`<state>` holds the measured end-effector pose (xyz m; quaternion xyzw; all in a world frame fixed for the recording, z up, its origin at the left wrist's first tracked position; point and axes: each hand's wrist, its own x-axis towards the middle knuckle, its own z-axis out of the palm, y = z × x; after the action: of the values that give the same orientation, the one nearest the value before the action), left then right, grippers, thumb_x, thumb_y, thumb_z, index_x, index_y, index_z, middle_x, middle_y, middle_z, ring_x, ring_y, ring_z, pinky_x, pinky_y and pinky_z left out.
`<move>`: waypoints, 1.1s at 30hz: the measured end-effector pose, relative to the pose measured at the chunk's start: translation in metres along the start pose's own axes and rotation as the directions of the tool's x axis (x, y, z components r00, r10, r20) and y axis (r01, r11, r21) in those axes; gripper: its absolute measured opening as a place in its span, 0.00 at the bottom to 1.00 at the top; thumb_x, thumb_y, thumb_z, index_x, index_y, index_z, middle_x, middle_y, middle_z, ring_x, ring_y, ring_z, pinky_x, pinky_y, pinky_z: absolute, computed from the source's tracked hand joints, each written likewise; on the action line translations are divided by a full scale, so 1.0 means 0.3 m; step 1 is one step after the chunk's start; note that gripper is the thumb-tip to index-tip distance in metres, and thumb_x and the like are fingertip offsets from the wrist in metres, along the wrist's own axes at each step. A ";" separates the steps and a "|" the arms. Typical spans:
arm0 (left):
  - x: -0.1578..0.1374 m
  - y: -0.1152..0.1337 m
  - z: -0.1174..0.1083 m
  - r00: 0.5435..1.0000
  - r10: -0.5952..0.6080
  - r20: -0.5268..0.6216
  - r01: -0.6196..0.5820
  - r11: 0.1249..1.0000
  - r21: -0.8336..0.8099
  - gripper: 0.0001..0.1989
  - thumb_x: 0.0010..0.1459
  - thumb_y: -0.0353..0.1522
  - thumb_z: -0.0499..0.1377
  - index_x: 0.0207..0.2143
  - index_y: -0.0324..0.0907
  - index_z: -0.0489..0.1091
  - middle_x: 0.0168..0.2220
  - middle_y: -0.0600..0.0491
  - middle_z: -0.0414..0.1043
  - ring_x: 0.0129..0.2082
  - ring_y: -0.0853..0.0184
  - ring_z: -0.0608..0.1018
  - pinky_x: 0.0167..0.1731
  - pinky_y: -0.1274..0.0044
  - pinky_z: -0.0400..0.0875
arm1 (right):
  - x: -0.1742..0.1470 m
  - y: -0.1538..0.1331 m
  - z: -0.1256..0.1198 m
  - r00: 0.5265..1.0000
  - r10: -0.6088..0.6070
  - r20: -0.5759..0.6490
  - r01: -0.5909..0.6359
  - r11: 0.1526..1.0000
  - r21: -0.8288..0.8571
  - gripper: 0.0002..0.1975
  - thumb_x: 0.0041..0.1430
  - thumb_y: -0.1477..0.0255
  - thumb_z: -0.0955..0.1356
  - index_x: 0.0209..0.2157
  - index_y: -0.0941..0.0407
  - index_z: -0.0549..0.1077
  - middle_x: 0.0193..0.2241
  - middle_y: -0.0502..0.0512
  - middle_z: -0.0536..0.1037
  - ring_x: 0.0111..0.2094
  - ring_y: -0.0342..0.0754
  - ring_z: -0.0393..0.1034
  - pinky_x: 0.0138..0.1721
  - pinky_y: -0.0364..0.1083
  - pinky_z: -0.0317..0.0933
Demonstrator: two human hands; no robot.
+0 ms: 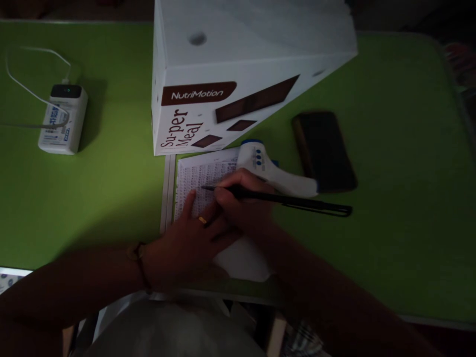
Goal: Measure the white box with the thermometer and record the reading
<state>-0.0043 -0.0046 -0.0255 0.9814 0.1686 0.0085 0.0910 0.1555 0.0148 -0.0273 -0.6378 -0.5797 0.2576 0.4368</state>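
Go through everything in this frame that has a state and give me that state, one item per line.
right hand: closed around the pen, tip on the sheet
left hand: flat on the sheet, pinning it
pen: held slanted, tip touching paper
printed sheet: lying flat, partly covered by the hands
thermometer gun: lying on its side
phone: screen dark
power bank: cable plugged in, small light on
NutriMotion box: closed, standing on the table

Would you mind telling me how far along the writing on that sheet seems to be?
Done: the upper part of the sheet already shows dense rows of marks. In hand: the right hand holds the pen with its tip on those rows, while the left hand rests flat on the paper. Left: the lower part beside the wrists looks blank, though hands hide much of it.
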 end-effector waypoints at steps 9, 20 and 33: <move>-0.002 0.002 0.022 0.999 0.010 -0.053 -0.009 1.000 0.016 0.46 0.62 0.60 0.57 0.71 0.41 0.55 0.72 0.42 0.51 0.71 0.39 0.52 0.62 0.38 0.55 | -0.008 0.017 -0.002 0.999 -0.027 0.031 0.028 0.999 -0.018 0.05 0.49 0.70 0.66 0.23 0.49 0.65 0.18 0.47 0.70 0.20 0.48 0.65 0.24 0.49 0.62; 0.002 0.000 0.016 0.999 0.001 -0.041 -0.001 1.000 0.012 0.48 0.60 0.61 0.59 0.71 0.42 0.55 0.72 0.41 0.49 0.71 0.38 0.51 0.61 0.39 0.57 | 0.001 0.008 -0.014 0.999 0.008 0.045 -0.007 1.000 -0.016 0.06 0.51 0.72 0.66 0.24 0.51 0.64 0.19 0.47 0.71 0.22 0.47 0.68 0.26 0.48 0.64; -0.001 0.003 0.028 0.997 0.000 -0.074 0.002 1.000 0.022 0.47 0.61 0.60 0.58 0.71 0.41 0.55 0.71 0.41 0.51 0.71 0.38 0.52 0.62 0.39 0.56 | 0.004 -0.008 -0.023 0.998 0.008 0.066 -0.005 0.999 -0.049 0.05 0.49 0.70 0.65 0.23 0.49 0.65 0.17 0.47 0.71 0.22 0.47 0.68 0.26 0.48 0.65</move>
<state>-0.0038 -0.0070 -0.0336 0.9813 0.1724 0.0427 0.0737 0.1601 0.0140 -0.0217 -0.6413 -0.5976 0.2659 0.4010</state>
